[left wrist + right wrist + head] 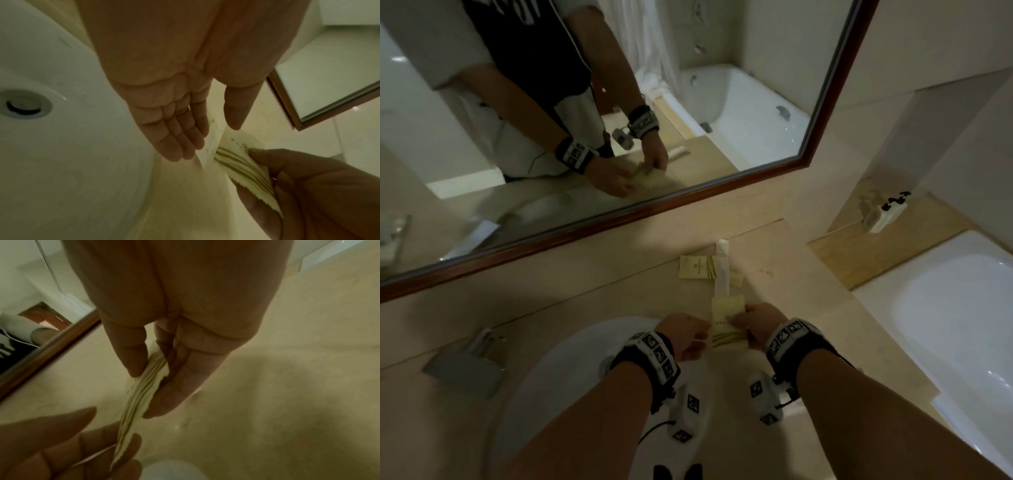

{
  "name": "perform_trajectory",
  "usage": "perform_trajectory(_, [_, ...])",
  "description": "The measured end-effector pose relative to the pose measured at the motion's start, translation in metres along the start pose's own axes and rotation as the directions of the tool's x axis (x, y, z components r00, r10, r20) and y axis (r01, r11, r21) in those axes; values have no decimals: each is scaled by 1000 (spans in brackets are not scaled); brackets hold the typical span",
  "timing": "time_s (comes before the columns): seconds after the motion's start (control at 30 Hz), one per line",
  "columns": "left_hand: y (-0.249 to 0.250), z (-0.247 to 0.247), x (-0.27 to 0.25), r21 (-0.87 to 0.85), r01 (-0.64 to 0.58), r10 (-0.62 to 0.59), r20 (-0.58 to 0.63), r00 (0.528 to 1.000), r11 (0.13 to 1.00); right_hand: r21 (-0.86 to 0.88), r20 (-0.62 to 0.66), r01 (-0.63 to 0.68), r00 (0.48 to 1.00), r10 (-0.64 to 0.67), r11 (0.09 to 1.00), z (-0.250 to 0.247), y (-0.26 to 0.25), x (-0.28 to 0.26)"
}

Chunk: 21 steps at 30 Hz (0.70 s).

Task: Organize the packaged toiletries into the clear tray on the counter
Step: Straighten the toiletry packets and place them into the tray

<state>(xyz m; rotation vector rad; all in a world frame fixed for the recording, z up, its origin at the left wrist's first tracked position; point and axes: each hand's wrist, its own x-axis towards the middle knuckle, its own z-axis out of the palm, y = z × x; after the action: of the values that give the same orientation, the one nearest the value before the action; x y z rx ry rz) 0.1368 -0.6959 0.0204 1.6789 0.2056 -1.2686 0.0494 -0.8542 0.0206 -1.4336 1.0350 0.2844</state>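
Above the beige counter (pixel 619 274), just past the sink's rim, both hands meet on a pale yellow sachet (pixel 726 329) printed with olive stripes. My right hand (pixel 738 322) pinches the sachet (pixel 135 402) between thumb and fingers (pixel 164 399). My left hand (pixel 703 337) keeps its fingers (pixel 174 138) straight along the sachet's left edge, thumb apart; a second thin pale sachet (pixel 208 146) lies against them. Farther back lie another yellow sachet (pixel 697 267), a white tube (pixel 722 267) and a small yellow sachet (pixel 737 280). I see no clear tray.
A white sink basin (pixel 571 359) sits under my forearms, with a chrome faucet (pixel 465 363) at its left. A wood-framed mirror (pixel 619 219) runs along the back of the counter. A bathtub (pixel 945 308) lies to the right, with a white fixture (pixel 880 214) on its ledge.
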Motion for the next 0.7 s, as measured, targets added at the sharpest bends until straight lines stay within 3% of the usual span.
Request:
perform_trajectory(0.23, [7,-86,-61,-67,-127,122,-77,990,990,39,185,134,973,-139,990,90,-70,-33])
perform_trajectory(0.4, [-12,-177,-123,-113,-250,227,-181,957,962,103,304,171,932,-195,980,188,-109,-70])
perform_trajectory(0.53, [-43,-247,-179,-176,-321,262,-289,921,931,106,359,225,900,-249,968,275,-130,-104])
perform_trajectory(0.7, [-115,-328,-242,-289,-389,224,-470,854,875,-29,525,345,804,-280,938,388,-129,-156])
